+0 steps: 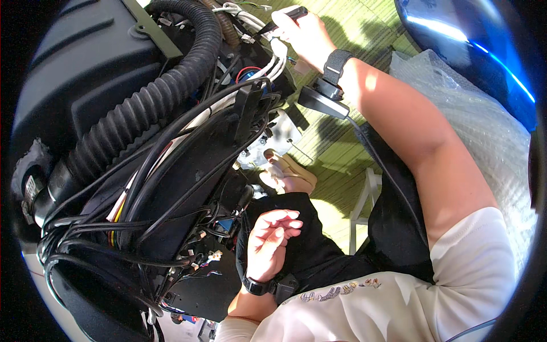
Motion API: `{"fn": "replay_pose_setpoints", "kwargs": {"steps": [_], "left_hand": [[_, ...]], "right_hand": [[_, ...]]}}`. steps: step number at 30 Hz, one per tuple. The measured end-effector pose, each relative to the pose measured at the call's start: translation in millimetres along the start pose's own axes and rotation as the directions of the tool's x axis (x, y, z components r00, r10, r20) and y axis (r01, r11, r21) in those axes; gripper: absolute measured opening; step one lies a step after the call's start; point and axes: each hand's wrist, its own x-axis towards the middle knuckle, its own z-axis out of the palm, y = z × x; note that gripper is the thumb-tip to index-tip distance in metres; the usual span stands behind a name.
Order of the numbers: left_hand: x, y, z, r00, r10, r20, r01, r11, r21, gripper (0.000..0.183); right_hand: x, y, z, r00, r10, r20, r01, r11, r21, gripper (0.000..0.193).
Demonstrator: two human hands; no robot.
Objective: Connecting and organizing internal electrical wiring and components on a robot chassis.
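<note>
My right hand [305, 39] is closed around a slim black tool [292, 14] at the top, its exact kind unclear. The tool's thin end lies beside a bundle of white cables [277, 61] on the edge of a large black machine. My left hand [269, 239] hovers over my lap, palm up. Its fingers are loosely curled and apart, and I see nothing in them. Close by on its left are loose wires with small white connectors [215, 256] and a blue part [225, 224].
A thick black corrugated hose [148, 105] crosses the machine's black cover [97, 62]. Many black cables [108, 245] gather at the left. On the right are bubble wrap [450, 91] and a glossy blue panel [473, 34]. A white stool leg [359, 221] stands on green carpet [336, 154].
</note>
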Motion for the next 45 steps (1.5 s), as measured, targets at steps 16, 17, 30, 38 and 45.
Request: {"fn": "replay_pose_setpoints", "kwargs": {"steps": [16,17,30,38,45], "left_hand": [[-1,1,0,1.000,0.002,0.011,-0.002,1.000,-0.004,0.030],[-1,1,0,1.000,0.002,0.013,-0.002,1.000,-0.005,0.031],[-1,1,1,1.000,-0.002,0.005,0.002,1.000,0.000,0.031],[0,1,2,1.000,-0.001,0.004,0.001,1.000,-0.001,0.030],[-2,2,1,1.000,-0.003,-0.004,0.003,1.000,0.004,0.030]], "right_hand": [[0,-2,5,0.999,0.034,-0.002,-0.034,0.999,0.040,0.025],[0,-4,5,1.000,0.008,-0.007,-0.008,1.000,0.001,0.026],[-1,-3,4,0.999,0.012,-0.031,-0.012,1.000,-0.018,0.027],[3,3,3,0.998,-0.030,-0.050,0.026,0.997,-0.078,0.029],[-4,-13,5,0.997,0.082,-0.010,-0.081,0.993,0.086,0.015]]}}
